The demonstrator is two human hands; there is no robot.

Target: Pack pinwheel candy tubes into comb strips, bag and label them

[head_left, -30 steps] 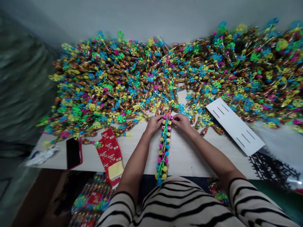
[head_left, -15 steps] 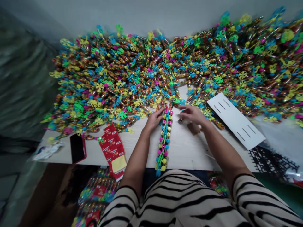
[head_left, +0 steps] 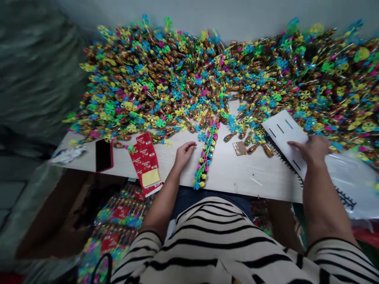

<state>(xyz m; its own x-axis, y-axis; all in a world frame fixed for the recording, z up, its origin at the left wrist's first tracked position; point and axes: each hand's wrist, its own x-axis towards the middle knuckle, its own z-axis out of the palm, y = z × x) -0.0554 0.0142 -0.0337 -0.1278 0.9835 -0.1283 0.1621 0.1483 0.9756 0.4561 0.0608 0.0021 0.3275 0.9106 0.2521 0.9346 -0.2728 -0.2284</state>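
Fingers [head_left: 191,145] of the left hand [head_left: 182,156] curl loosely with nothing visible in them, a small gap away from a row of bright toys [head_left: 209,149] just to their right. That row lies lengthwise on the table [head_left: 231,173], pointing away from the striped shirt [head_left: 207,232] with its far end leaning right; the left hand is clearly the nearer to it. Well apart, the right hand [head_left: 318,150] is over a white slotted card [head_left: 284,126], thumb across its face; blur hides whether the other fingers grip the edge, so I cannot tell its hold. The card's long axis slants from far left to near right. Between row and card sits a small brown piece [head_left: 241,148]; beyond them spreads a heap of toys [head_left: 166,90].
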